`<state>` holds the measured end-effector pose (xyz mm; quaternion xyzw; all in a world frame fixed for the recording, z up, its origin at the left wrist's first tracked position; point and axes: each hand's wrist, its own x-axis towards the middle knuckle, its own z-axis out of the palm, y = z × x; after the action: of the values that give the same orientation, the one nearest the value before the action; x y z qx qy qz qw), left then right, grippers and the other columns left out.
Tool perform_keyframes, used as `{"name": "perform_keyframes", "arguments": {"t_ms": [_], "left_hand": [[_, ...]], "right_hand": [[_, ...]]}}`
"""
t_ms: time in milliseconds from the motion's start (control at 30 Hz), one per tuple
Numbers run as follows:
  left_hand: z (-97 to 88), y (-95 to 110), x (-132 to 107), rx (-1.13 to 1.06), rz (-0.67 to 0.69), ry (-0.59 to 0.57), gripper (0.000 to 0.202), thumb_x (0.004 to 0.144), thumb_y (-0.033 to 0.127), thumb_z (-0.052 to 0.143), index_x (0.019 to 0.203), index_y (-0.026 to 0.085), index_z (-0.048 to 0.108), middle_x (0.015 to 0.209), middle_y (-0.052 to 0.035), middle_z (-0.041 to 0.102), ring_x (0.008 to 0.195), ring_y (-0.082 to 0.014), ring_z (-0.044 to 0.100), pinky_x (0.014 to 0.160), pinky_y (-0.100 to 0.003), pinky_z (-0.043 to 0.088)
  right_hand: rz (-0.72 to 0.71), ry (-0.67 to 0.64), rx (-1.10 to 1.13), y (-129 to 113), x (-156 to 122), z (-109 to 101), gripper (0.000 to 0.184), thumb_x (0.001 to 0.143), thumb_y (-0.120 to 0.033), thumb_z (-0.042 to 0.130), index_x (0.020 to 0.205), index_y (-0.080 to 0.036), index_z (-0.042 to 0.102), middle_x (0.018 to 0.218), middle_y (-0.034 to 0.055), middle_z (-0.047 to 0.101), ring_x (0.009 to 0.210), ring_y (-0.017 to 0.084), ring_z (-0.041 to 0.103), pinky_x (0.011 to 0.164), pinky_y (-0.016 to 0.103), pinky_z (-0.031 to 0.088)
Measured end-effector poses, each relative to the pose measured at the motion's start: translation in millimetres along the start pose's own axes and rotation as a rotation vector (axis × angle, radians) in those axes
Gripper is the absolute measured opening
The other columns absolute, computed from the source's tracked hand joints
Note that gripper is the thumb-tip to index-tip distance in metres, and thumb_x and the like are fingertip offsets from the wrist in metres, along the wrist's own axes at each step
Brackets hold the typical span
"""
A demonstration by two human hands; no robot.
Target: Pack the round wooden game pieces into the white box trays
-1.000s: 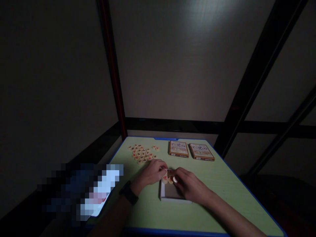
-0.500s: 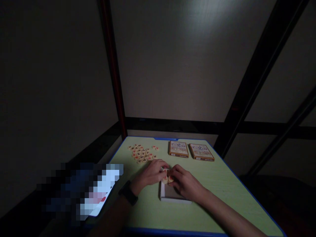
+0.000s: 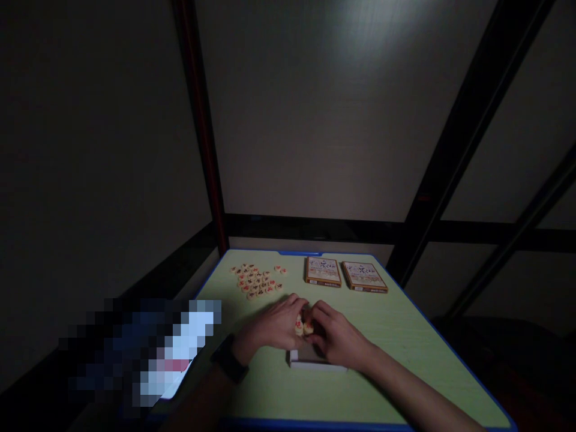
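The left forearm [image 3: 193, 399] rises from the bottom edge, dim in shadow, to a left hand [image 3: 279, 322] arched with its knuckles up and fingers curled inward. The right forearm [image 3: 405, 384] slants in from the lower right, and the right hand [image 3: 339, 337] bends its fingers toward the left, each grip drawn in close beside the other.

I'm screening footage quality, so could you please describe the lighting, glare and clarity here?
Head view: dim overall; soft glare high on the back wall; bright, pixelated patch at lower left; markings on the scattered pieces too small to read.
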<state>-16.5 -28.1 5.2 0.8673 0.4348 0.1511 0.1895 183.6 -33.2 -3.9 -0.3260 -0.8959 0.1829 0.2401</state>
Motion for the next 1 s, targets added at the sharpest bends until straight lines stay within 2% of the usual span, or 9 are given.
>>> {"name": "perform_keyframes", "arguments": {"t_ms": [167, 600, 800, 1000], "left_hand": [[0.5, -3.8, 2.0, -0.027, 0.001, 0.008, 0.034, 0.067, 0.022, 0.069, 0.097, 0.022, 0.053, 0.104, -0.0063, 0.058, 0.100, -0.0253, 0.058, 0.087, -0.036, 0.049], [0.2, -6.7, 4.1, -0.085, 0.013, 0.007, 0.031, 0.065, 0.023, 0.072, 0.092, 0.020, 0.057, 0.100, -0.0057, 0.059, 0.099, -0.0247, 0.057, 0.087, -0.034, 0.047], [0.6, -7.9, 3.0, -0.106, 0.006, 0.029, 0.035, 0.063, 0.023, 0.072, 0.094, 0.020, 0.057, 0.101, -0.0064, 0.060, 0.099, -0.0256, 0.058, 0.087, -0.036, 0.048], [-7.4, -5.1, 2.8, -0.098, -0.058, -0.014, 0.047, 0.057, 0.023, 0.078, 0.100, 0.019, 0.059, 0.106, -0.0070, 0.060, 0.104, -0.0270, 0.058, 0.089, -0.035, 0.049]], "right_hand": [[-0.027, 0.025, -0.006, 3.5, -0.2, 2.4, 0.019, 0.082, -0.004, 0.057, 0.091, -0.021, 0.054, 0.095, 0.0049, 0.056, 0.085, 0.019, 0.057, 0.076, 0.031, 0.048], [-0.005, 0.012, -0.010, 1.6, -0.1, 1.6, 0.021, 0.079, -0.002, 0.058, 0.088, -0.020, 0.053, 0.093, 0.0046, 0.057, 0.085, 0.019, 0.058, 0.075, 0.030, 0.047], [-0.046, 0.043, 0.001, 4.0, -0.6, 3.9, 0.019, 0.082, -0.003, 0.057, 0.088, -0.021, 0.053, 0.092, 0.0045, 0.058, 0.083, 0.019, 0.057, 0.074, 0.029, 0.047], [-0.089, 0.103, -0.023, 5.9, -2.8, 2.9, 0.009, 0.086, -0.014, 0.061, 0.090, -0.020, 0.056, 0.090, 0.0054, 0.059, 0.079, 0.019, 0.058, 0.069, 0.029, 0.047]]}}
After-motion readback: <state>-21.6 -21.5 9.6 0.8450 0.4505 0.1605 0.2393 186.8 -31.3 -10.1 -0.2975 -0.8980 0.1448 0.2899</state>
